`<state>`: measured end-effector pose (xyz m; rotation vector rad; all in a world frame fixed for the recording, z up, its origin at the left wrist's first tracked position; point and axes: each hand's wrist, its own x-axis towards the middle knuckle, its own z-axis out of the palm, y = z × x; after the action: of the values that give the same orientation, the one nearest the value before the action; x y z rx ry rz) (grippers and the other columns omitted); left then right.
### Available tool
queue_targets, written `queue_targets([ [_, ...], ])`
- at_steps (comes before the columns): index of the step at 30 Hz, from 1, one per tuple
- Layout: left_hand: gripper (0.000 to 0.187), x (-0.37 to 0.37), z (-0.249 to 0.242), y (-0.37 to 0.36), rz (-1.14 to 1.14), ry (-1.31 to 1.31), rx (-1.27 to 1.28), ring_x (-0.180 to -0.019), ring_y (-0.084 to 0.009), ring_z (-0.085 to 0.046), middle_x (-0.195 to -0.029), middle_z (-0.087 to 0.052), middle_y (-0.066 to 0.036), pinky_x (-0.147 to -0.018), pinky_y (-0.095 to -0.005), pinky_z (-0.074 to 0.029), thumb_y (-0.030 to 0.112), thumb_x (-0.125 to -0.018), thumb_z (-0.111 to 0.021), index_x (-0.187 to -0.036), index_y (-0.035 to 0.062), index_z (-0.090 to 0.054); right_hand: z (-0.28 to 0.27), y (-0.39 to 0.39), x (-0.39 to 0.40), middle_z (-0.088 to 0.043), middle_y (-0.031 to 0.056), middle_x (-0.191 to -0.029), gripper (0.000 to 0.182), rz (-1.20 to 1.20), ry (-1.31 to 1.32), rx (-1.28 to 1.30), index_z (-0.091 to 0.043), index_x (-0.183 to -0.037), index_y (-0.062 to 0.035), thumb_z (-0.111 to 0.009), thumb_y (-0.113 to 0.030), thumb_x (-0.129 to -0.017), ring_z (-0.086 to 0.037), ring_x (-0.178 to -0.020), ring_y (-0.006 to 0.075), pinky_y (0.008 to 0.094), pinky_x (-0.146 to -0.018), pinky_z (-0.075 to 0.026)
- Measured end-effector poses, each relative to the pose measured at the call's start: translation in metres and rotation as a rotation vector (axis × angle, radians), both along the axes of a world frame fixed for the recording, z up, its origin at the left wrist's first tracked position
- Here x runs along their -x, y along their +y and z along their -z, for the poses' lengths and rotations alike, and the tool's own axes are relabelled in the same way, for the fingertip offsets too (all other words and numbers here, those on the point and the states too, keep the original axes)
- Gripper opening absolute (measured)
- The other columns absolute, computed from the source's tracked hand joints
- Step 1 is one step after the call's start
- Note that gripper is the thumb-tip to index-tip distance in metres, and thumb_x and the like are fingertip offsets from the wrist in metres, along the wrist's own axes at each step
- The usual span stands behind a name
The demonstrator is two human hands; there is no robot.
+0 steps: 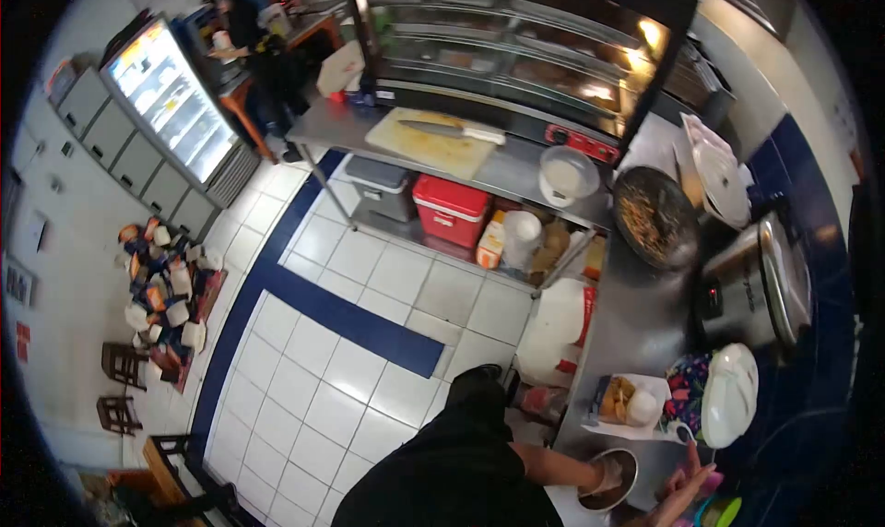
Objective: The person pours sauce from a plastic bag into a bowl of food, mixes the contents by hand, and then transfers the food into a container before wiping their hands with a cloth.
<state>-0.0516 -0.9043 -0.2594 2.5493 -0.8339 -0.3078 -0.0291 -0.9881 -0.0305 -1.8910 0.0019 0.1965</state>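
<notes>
While left hand (608, 476) is reaching inside small round steel bowl (612, 492) on steel worktop (636, 333), grip unclear; right hand (684, 490) hovering open, fingers spread, holding nothing.

- We see our left hand (607, 477) reaching into a small metal bowl (610, 483) at the near end of the steel desk (636, 329).
- Our right hand (684, 492) lies open just beside the bowl, its grip on nothing.
- Behind the bowl sits a tray of food (625, 402), with a white lid (730, 393) to its right.
- Farther along the desk stand a rice cooker (754, 287) and a dark pan (655, 215) of food.
- On the far desk lie a cutting board (431, 142) with a knife (452, 130), and a white bucket (566, 175).
- A red cooler (450, 210) sits on the shelf below.
- Another person (251, 43) stands far off, near a lit fridge (171, 98).
</notes>
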Motion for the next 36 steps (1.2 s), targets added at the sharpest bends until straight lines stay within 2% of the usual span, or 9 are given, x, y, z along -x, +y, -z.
queue_targets([
  [3, 0.044, 0.017, -0.017, -0.001, 0.015, 0.062, 0.236, -0.099, -0.0406, -0.063, -0.109, -0.064, -0.021, -0.074, -0.0564, -0.051, 0.027, -0.092, -0.056, -0.131, 0.0072, -0.055, 0.020, 0.004, -0.028, -0.026, -0.0082, -0.046, 0.078, 0.030, 0.067, 0.011, -0.061, -0.131, -0.0090, -0.028, -0.071, -0.097, -0.018, -0.039, 0.0038, 0.0235, -0.038, -0.011],
  [4, 0.044, 0.019, -0.028, 0.001, 0.004, 0.052, 0.236, -0.099, -0.0406, -0.063, -0.109, -0.064, -0.021, -0.074, -0.0564, -0.051, 0.027, -0.092, -0.056, -0.131, 0.0072, -0.055, 0.009, 0.018, -0.027, -0.025, -0.0080, -0.046, 0.078, 0.060, 0.100, 0.022, -0.061, -0.131, -0.0092, -0.028, -0.071, -0.097, -0.017, -0.039, 0.0040, 0.0240, -0.038, -0.010],
  [6, 0.032, 0.024, -0.045, 0.006, -0.077, 0.109, 0.205, -0.096, -0.0345, -0.068, -0.099, -0.070, -0.018, -0.074, -0.0508, -0.056, 0.031, -0.091, -0.059, -0.108, 0.0053, -0.066, -0.013, 0.044, -0.005, -0.025, -0.0081, -0.046, 0.077, 0.027, 0.047, 0.056, -0.061, -0.131, -0.0098, -0.028, -0.071, -0.097, -0.017, -0.038, 0.0044, 0.0250, -0.037, -0.009],
  [7, 0.030, 0.020, -0.026, -0.004, -0.003, -0.109, 0.207, -0.094, -0.0384, -0.068, -0.099, -0.069, -0.020, -0.074, -0.0527, -0.055, 0.027, -0.090, -0.058, -0.108, 0.0037, -0.066, -0.024, 0.054, 0.003, -0.025, -0.0082, -0.046, 0.077, -0.004, 0.079, 0.073, -0.061, -0.131, -0.0104, -0.028, -0.071, -0.097, -0.017, -0.038, 0.0045, 0.0251, -0.037, -0.010],
  [8, 0.030, 0.011, -0.010, -0.015, -0.007, -0.116, 0.206, -0.094, -0.0384, -0.068, -0.099, -0.069, -0.020, -0.074, -0.0527, -0.055, 0.027, -0.090, -0.058, -0.108, 0.0037, -0.066, -0.030, 0.058, 0.005, -0.025, -0.0083, -0.045, 0.076, -0.035, 0.108, 0.088, -0.061, -0.131, -0.0109, -0.028, -0.070, -0.097, -0.017, -0.037, 0.0045, 0.0253, -0.037, -0.010],
  [12, 0.030, 0.003, 0.001, -0.038, -0.026, -0.091, 0.229, -0.095, -0.0388, -0.067, -0.100, -0.069, -0.020, -0.075, -0.0529, -0.055, 0.026, -0.090, -0.058, -0.109, 0.0034, -0.066, -0.025, 0.054, -0.008, -0.025, -0.0087, -0.043, 0.078, -0.120, 0.165, 0.195, -0.061, -0.130, -0.0111, -0.027, -0.072, -0.096, -0.017, -0.035, 0.0054, 0.0258, -0.035, -0.011],
  [17, 0.031, -0.002, 0.001, -0.031, -0.048, -0.058, 0.242, -0.096, -0.0392, -0.067, -0.101, -0.068, -0.021, -0.076, -0.0530, -0.055, 0.025, -0.089, -0.057, -0.110, 0.0029, -0.065, 0.036, 0.009, -0.065, -0.028, -0.0072, -0.041, 0.080, -0.218, 0.100, 0.169, -0.066, -0.123, -0.0093, -0.028, -0.073, -0.095, -0.020, -0.034, 0.0060, 0.0256, -0.034, -0.013],
  [36, 0.034, 0.003, 0.001, -0.011, -0.096, 0.215, 0.356, -0.101, -0.0409, -0.065, -0.105, -0.067, -0.022, -0.079, -0.0537, -0.054, 0.022, -0.087, -0.056, -0.113, 0.0013, -0.063, 0.007, 0.040, -0.023, -0.026, -0.0067, -0.044, 0.079, -0.181, 0.103, 0.184, -0.065, -0.124, -0.0064, -0.029, -0.071, -0.096, -0.020, -0.036, 0.0072, 0.0263, -0.036, -0.014],
])
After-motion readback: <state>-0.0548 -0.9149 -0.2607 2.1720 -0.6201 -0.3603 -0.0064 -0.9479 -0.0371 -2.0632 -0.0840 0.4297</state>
